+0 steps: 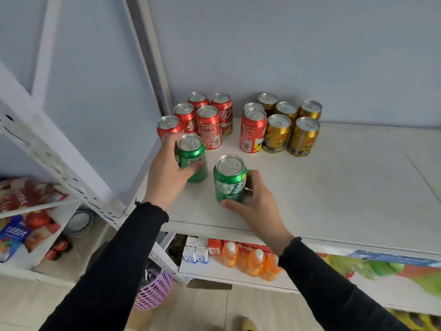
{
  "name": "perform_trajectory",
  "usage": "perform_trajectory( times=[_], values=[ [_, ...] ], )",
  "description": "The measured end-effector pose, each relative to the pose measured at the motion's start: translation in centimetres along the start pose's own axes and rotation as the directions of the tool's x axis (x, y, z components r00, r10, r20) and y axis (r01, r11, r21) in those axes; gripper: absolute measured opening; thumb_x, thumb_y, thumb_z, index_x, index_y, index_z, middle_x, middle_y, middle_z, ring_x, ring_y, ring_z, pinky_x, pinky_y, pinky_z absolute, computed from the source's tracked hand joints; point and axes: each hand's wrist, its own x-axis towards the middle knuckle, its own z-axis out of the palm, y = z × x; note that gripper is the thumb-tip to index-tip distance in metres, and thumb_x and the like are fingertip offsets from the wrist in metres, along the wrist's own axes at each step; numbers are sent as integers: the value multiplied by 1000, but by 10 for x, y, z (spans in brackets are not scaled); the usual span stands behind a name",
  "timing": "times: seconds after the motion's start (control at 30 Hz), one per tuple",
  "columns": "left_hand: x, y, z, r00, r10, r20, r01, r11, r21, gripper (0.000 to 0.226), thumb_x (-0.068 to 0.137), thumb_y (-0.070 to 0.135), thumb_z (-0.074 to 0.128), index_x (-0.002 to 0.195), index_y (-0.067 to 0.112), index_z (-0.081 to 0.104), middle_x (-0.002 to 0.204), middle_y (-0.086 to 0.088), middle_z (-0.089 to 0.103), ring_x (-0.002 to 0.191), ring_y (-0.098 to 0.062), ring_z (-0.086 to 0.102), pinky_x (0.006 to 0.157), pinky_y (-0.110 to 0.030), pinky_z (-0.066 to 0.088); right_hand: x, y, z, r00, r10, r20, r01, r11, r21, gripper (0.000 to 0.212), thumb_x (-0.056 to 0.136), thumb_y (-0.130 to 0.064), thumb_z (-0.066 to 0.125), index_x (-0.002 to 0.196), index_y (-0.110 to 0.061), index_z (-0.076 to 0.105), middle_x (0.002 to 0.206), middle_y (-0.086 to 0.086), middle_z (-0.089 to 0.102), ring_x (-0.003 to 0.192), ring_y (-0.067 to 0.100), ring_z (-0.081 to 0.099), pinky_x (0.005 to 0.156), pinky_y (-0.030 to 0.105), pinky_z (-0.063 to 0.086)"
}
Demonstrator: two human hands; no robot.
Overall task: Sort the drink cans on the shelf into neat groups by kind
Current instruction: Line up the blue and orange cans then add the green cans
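On the white shelf my left hand grips a green can that stands just in front of a cluster of several red cans. My right hand holds a second green can, upright on the shelf nearer the front edge. Two more red cans stand right of the cluster, the rear one mostly hidden. They touch a group of several gold cans near the back wall.
A white perforated upright of the rack slants down at the left. Below the shelf stand orange bottles and small cartons. A purple basket sits by the floor. Snack packs fill the left rack.
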Motion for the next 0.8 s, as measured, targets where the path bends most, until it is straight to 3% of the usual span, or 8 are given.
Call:
perform_trajectory(
  times=[0.1,0.33,0.53,0.8],
  values=[
    [2,8,5,999,48,24,-47,998,-33,68,75,36,86,131,34,48,127,15,61,115,-6,59,91,-33,55,-7,0,-10,993,24,-117,-22,1000,18,68,74,-32,86,130,-27,47,119,-15,64,106,2,63,86,24,55],
    [3,76,66,963,203,179,-178,973,-144,67,74,41,85,130,34,48,122,22,57,108,-2,56,80,-13,43,-36,7,-90,914,60,-401,-71,997,-14,59,75,-33,86,123,-24,54,108,-15,66,96,-2,62,75,11,49],
    [-20,163,165,877,356,323,-280,924,-259,69,73,47,84,130,32,49,123,14,61,108,-6,59,89,-34,55,-88,36,-197,808,90,-582,-136,990,-36,59,74,-34,85,124,-25,54,108,-14,66,98,4,63,84,30,55],
    [-83,298,328,806,420,416,-270,888,-373,65,72,45,85,127,35,50,121,17,61,110,-4,57,89,-44,55,-171,107,-380,706,108,-700,-210,976,-62,64,72,-37,85,128,-29,53,113,-18,66,104,4,62,90,36,55]
  ],
)
